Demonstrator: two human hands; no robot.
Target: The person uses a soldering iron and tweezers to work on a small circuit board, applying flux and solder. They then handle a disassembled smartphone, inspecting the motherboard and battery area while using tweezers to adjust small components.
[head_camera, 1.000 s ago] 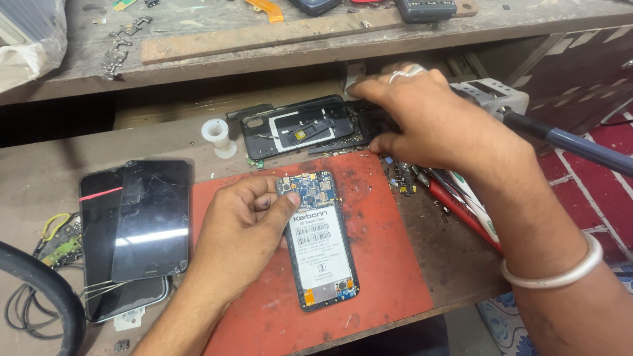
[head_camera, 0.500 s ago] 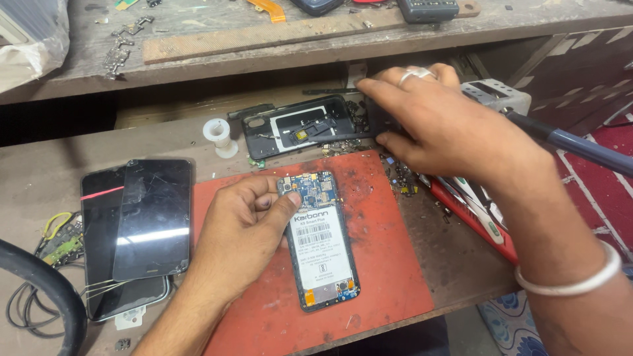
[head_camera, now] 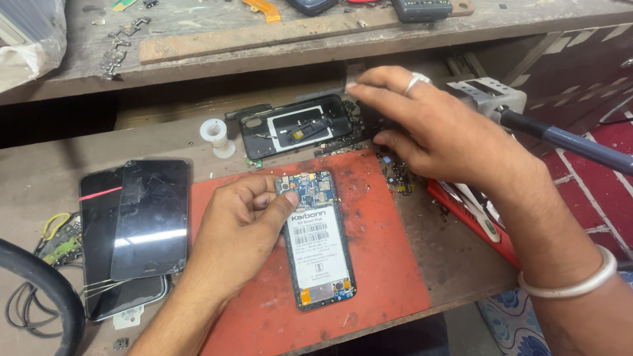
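Head view, looking down on a worn wooden workbench. The left hand rests on a red work mat, fingers loosely curled inward, with the thumb tip pressed against the left edge of an opened phone; it steadies rather than encloses the device. The opened phone lies face down on the mat, just right of this hand, its back cover removed so that a blue circuit board shows at the upper end and a white-labelled battery fills the middle.

The right hand, bearing a ring on one finger and a pale bangle at the wrist, reaches over the rear of the bench with fingers extended and spread. Whether its fingertips grip anything cannot be told. It hovers beside the right end of a black phone back shell, which lies beyond the mat, well apart from the opened phone.

A small white spool stands left of the shell. Two dark glass screen panels lie stacked at the far left, near the left forearm. A red tool tray sits under the right forearm.
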